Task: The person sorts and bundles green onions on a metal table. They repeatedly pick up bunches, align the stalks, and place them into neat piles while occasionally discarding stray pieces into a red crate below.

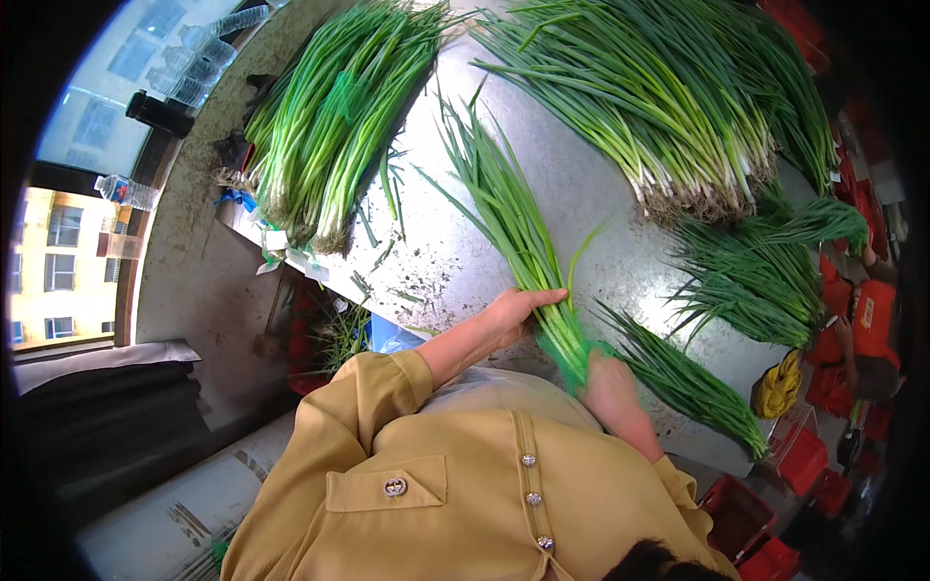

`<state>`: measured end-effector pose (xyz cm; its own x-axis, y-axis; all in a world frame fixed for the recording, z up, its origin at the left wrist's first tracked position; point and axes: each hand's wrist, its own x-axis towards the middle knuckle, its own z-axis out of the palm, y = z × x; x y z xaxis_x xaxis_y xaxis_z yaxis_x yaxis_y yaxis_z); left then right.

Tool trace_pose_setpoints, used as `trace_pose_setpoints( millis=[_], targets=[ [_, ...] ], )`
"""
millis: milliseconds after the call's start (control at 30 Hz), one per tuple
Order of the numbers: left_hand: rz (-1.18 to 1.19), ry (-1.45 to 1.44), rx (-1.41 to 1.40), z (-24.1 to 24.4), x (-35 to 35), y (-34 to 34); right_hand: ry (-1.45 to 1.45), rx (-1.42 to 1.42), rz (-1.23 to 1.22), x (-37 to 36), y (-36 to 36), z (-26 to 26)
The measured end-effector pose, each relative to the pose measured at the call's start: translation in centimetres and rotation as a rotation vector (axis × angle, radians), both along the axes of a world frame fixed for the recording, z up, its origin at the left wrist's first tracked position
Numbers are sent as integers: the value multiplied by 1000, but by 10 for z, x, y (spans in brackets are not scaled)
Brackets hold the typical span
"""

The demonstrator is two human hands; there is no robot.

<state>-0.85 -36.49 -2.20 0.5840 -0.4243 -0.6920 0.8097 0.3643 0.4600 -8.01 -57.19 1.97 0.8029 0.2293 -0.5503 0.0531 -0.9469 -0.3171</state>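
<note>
My left hand (517,314) grips a bunch of green onions (512,225) around its lower stalks, with the thumb lying across them. The leaves fan out away from me over the metal table. A green mesh net (572,356) wraps the root end, close to my body. My right hand (609,378), slightly blurred, is at that netted end and holds the mesh; its fingers are partly hidden. Just right of it, another bunch of green onions (690,385) lies on the table, its leaf tips near my right wrist.
A metal table (465,254) carries netted onions (320,138) at back left and a large loose pile (639,109) at back right. More bunches (755,276) lie right, near a yellow cloth bundle (779,385). Red crates (737,508) stand beyond. Plastic bottles (189,65) line the windowsill.
</note>
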Motion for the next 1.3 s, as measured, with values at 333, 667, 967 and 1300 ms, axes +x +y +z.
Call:
trace_pose_setpoints(
  millis=[333,667,967,1300],
  targets=[
    [164,-121,-289,-8,-4,20,126,794,-326,15,-21,-36],
    [433,48,-51,-51,-2,52,39,460,-280,-23,-42,-38],
    [595,-131,54,-41,29,120,-60,13,-336,-84,-106,-54],
    [600,-696,1344,-36,25,198,25,-168,-284,-112,-164,-97]
  ],
)
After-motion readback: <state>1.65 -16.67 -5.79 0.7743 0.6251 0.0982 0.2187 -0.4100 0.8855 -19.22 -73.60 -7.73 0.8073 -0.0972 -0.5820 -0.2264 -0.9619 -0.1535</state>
